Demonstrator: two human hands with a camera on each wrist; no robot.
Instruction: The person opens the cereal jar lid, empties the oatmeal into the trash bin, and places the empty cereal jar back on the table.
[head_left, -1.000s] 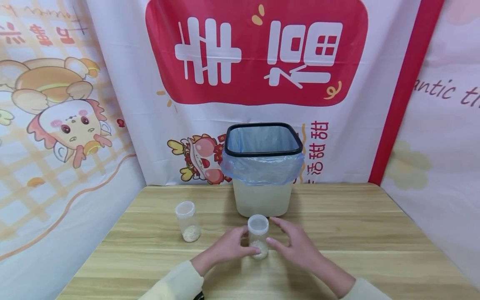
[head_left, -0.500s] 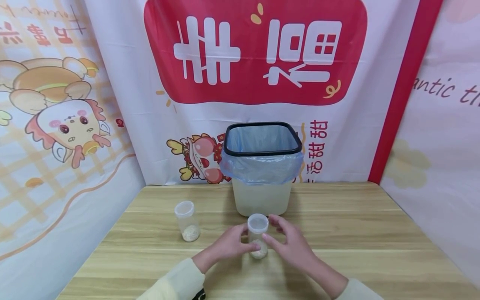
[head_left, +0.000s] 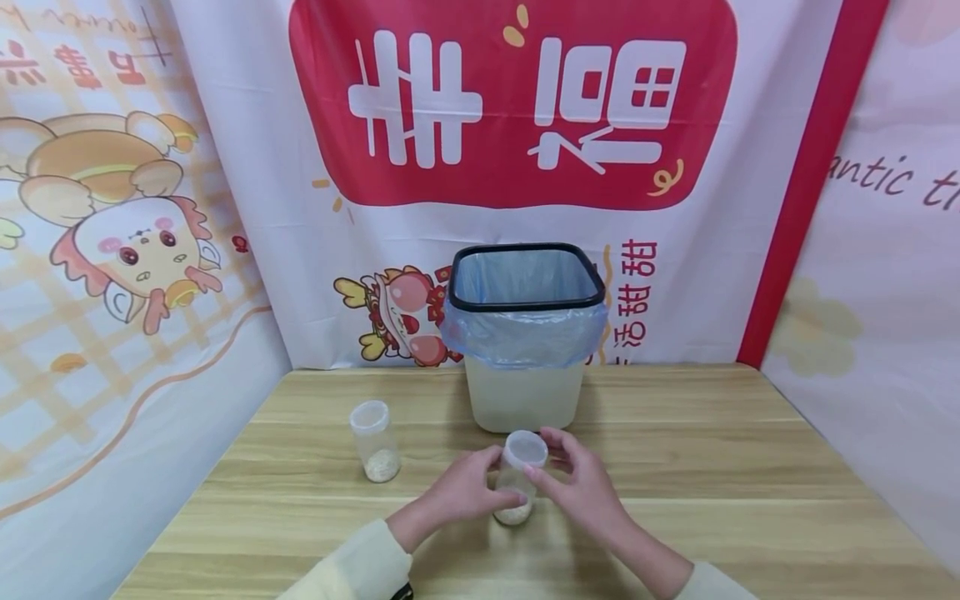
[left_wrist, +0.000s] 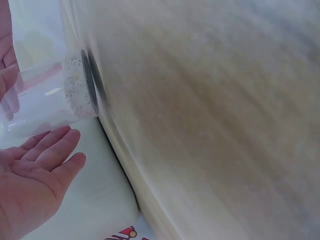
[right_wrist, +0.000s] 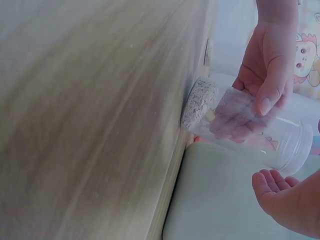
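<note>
A clear plastic jar [head_left: 517, 475] with pale, grain-like flakes in the bottom stands tilted slightly right on the table. My left hand [head_left: 472, 485] grips its body, thumb in front and fingers behind, as the right wrist view shows through the clear wall. My right hand [head_left: 588, 483] is at the jar's translucent lid [right_wrist: 300, 147], its thumb at the near edge and curled fingers around the far side. In the left wrist view the flakes [left_wrist: 77, 85] lie just above the table. A second, similar jar [head_left: 375, 442] stands upright to the left, untouched.
A cream bin [head_left: 525, 392] with a black rim and blue liner stands right behind the gripped jar. The wooden table [head_left: 712, 467] spreads to both sides. Printed cloths [head_left: 262, 167] hang behind and beside it.
The jar between my hands has tilted, its lid moving right and its base slightly left and nearer. My right thumb and fingers have drawn in around the lid.
</note>
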